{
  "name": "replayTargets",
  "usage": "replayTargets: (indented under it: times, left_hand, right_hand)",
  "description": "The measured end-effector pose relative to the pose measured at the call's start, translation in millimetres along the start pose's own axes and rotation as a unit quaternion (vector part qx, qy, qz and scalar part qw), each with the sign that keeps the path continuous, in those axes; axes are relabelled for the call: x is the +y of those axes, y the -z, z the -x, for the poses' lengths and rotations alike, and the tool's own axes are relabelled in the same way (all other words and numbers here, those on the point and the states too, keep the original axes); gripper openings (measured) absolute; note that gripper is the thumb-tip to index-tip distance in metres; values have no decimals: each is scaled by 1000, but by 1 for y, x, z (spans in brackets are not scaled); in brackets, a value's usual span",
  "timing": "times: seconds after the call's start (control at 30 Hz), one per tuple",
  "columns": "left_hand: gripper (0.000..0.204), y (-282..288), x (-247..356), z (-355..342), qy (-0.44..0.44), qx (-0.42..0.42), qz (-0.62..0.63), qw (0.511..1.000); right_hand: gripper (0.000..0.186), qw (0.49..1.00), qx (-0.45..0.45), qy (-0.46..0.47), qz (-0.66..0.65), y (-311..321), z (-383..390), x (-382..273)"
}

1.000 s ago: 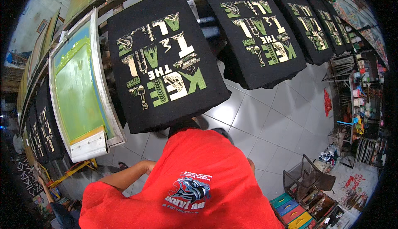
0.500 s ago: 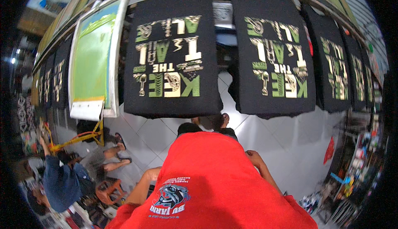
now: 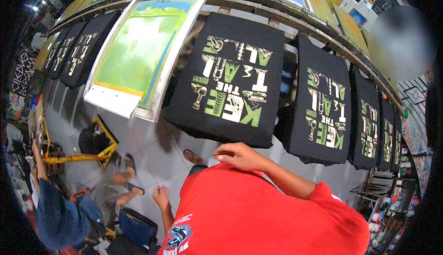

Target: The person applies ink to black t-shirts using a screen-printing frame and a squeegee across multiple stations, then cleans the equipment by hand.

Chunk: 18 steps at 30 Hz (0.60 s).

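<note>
My right hand (image 3: 241,157) is in front of my red shirt (image 3: 277,209), just below the near edge of a black T-shirt (image 3: 221,139) with a green and cream print. Its fingers are curled in and the thumb lies against them; no object shows there. My left hand (image 3: 161,197) hangs low beside my body over the tiled floor, fingers loosely closed, with nothing visible in it. A white-framed printing screen (image 3: 134,52) with green ink rests left of that T-shirt. Neither hand touches the screen or the garment.
More printed black T-shirts (image 3: 321,103) lie in a row to the right, others (image 3: 87,47) to the left. A wooden rail (image 3: 277,17) runs behind them. A person in a dark blue shirt (image 3: 60,218) is at lower left near a yellow metal frame (image 3: 78,158).
My right hand has risen from my side to the front of my body. The view has turned, so the screen and T-shirts sit further right. My left hand now shows more clearly.
</note>
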State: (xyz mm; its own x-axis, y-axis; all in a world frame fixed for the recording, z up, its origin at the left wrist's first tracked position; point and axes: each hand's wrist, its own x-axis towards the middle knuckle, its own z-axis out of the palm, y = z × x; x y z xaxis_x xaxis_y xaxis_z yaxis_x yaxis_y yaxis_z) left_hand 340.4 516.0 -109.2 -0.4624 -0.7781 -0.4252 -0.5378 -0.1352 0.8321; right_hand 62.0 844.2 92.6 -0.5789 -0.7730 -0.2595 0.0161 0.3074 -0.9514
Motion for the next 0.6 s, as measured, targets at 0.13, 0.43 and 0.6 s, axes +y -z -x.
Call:
replayTargets:
  times: [0.13, 0.43, 0.6]
  left_hand:
    - [20, 16, 97, -93, -233, 70, 46, 969]
    - [24, 51, 364, -297, -401, 103, 106, 904]
    - [37, 57, 414, -438, -379, 121, -61, 916]
  right_hand:
    - [28, 997, -33, 53, 42, -49, -87, -30]
    - [31, 992, 106, 60, -33, -115, -196, -54]
    - [51, 970, 236, 18, -57, -110, -244, -62]
